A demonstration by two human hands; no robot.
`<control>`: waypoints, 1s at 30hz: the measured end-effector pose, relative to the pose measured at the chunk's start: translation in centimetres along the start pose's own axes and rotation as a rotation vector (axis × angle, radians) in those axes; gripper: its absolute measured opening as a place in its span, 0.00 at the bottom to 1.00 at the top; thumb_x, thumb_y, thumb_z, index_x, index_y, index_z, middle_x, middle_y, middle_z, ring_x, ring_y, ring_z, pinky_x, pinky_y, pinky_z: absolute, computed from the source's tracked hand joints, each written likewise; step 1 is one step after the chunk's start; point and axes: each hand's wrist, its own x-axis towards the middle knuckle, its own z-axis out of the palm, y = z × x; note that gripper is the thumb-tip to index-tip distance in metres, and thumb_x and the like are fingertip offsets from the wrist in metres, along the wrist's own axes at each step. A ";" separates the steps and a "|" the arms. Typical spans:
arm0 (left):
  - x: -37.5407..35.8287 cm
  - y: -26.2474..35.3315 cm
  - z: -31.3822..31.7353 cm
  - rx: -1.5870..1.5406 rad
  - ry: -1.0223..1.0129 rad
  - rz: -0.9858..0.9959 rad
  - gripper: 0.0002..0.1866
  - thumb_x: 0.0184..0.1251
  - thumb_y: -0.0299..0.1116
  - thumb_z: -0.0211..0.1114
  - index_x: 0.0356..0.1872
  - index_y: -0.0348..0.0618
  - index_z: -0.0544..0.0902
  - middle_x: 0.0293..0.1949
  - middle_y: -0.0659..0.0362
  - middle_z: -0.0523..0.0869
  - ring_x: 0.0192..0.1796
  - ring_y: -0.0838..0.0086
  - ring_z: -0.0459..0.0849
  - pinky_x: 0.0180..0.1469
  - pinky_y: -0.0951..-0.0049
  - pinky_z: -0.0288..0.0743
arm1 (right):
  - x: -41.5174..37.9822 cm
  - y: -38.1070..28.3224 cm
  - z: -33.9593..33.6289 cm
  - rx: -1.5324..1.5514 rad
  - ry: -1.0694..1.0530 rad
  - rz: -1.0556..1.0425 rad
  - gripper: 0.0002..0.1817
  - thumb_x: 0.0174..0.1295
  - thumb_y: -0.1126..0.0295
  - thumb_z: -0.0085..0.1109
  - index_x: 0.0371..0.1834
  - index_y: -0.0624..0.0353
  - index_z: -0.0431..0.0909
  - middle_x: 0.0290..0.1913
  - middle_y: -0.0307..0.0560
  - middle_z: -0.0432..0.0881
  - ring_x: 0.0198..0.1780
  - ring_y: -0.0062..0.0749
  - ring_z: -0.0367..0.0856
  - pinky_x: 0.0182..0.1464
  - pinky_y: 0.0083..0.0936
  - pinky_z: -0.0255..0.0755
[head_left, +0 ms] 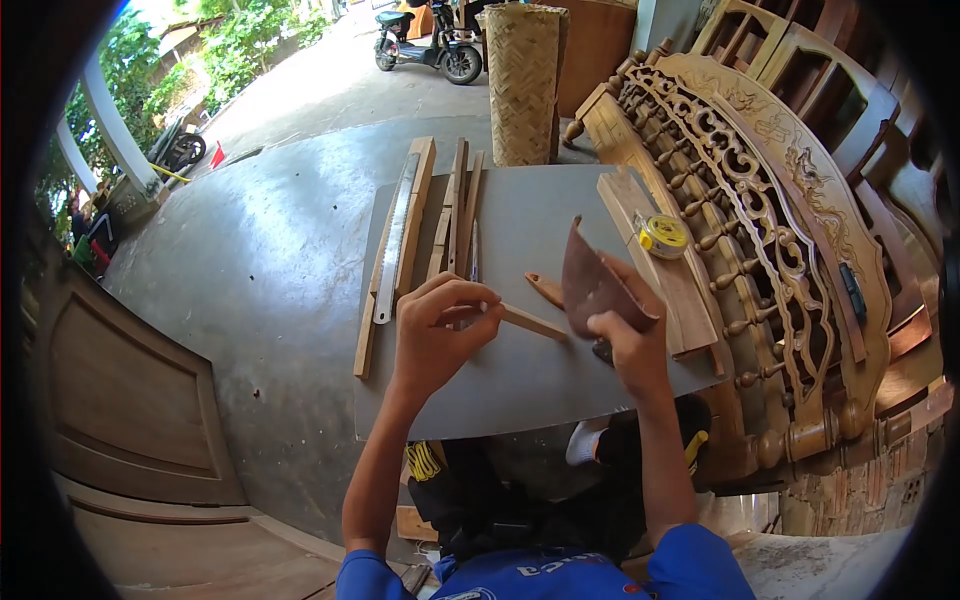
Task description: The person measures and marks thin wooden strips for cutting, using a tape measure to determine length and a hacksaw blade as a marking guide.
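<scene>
My left hand [447, 325] is closed, pinching the end of a thin wooden strip [535, 322] that points right across the grey tabletop [500, 400]. In my right hand [638, 335] a folded brown sheet of sandpaper [598, 285] is gripped, raised over the table beyond the strip's far end. Between the hands lies a tool with a wooden handle [543, 288], partly hidden behind the sandpaper. A metal ruler [398, 235] rests on a wooden board [420, 185] to the left. Several narrow wood pieces [457, 205] lie beyond my left hand.
A yellow tape measure [662, 237] sits on a thick wooden plank [680, 300] along the table's right side. Carved wooden furniture panels [760, 200] lean close on the right. Behind the table stands a woven bamboo roll [524, 90]. Wooden door panels [130, 390] are at left.
</scene>
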 end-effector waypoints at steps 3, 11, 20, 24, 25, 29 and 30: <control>0.1 -0.2 -0.4 -0.073 0.050 0.030 0.09 0.52 0.18 0.63 0.37 0.35 0.80 0.34 0.59 0.80 0.39 0.78 0.81 0.40 0.80 0.81 | 3.8 0.8 -1.1 -0.288 0.024 -0.152 0.25 0.46 0.82 0.45 0.53 0.66 0.71 0.48 0.52 0.77 0.50 0.43 0.76 0.54 0.29 0.68; 0.8 -0.4 -0.9 -0.221 -0.002 -0.101 0.11 0.54 0.17 0.60 0.40 0.37 0.79 0.40 0.58 0.81 0.44 0.76 0.80 0.47 0.77 0.80 | 1.8 4.0 -1.0 -1.069 0.077 -0.113 0.24 0.51 0.68 0.59 0.53 0.60 0.70 0.50 0.51 0.70 0.57 0.46 0.65 0.58 0.37 0.61; 0.7 -0.4 1.4 -0.200 -0.387 -0.041 0.21 0.58 0.19 0.59 0.54 0.42 0.72 0.42 0.55 0.81 0.46 0.74 0.81 0.50 0.73 0.77 | -1.5 1.2 -3.7 -0.831 -0.180 0.192 0.22 0.43 0.62 0.70 0.40 0.60 0.74 0.42 0.48 0.73 0.42 0.33 0.74 0.44 0.29 0.69; 1.6 -0.7 1.4 -0.316 -0.379 -0.113 0.24 0.59 0.22 0.60 0.58 0.43 0.68 0.41 0.52 0.82 0.46 0.72 0.81 0.48 0.72 0.78 | -2.0 -0.2 -3.5 -0.030 0.096 0.018 0.19 0.54 0.61 0.64 0.44 0.61 0.74 0.40 0.42 0.72 0.36 0.18 0.70 0.40 0.21 0.68; 1.8 -0.6 1.5 -0.377 -0.372 -0.141 0.24 0.59 0.23 0.61 0.58 0.43 0.68 0.41 0.52 0.82 0.46 0.72 0.82 0.48 0.72 0.78 | -1.7 -0.1 -3.1 0.066 0.163 -0.106 0.20 0.56 0.61 0.62 0.47 0.61 0.73 0.41 0.43 0.72 0.36 0.20 0.71 0.39 0.20 0.68; 2.9 -2.7 2.6 -0.618 -0.429 -0.269 0.23 0.61 0.29 0.61 0.57 0.41 0.70 0.40 0.52 0.82 0.44 0.73 0.82 0.48 0.71 0.78 | 0.8 -1.3 -2.3 0.318 0.330 -0.558 0.25 0.62 0.60 0.54 0.59 0.60 0.65 0.46 0.48 0.73 0.43 0.30 0.75 0.38 0.21 0.72; 2.8 -3.3 3.2 -0.680 -0.413 -0.335 0.22 0.61 0.31 0.61 0.57 0.40 0.70 0.40 0.53 0.82 0.44 0.73 0.82 0.48 0.71 0.77 | 1.3 -2.9 -1.6 0.376 0.335 -0.651 0.25 0.62 0.60 0.54 0.59 0.60 0.64 0.48 0.48 0.72 0.45 0.32 0.75 0.39 0.23 0.73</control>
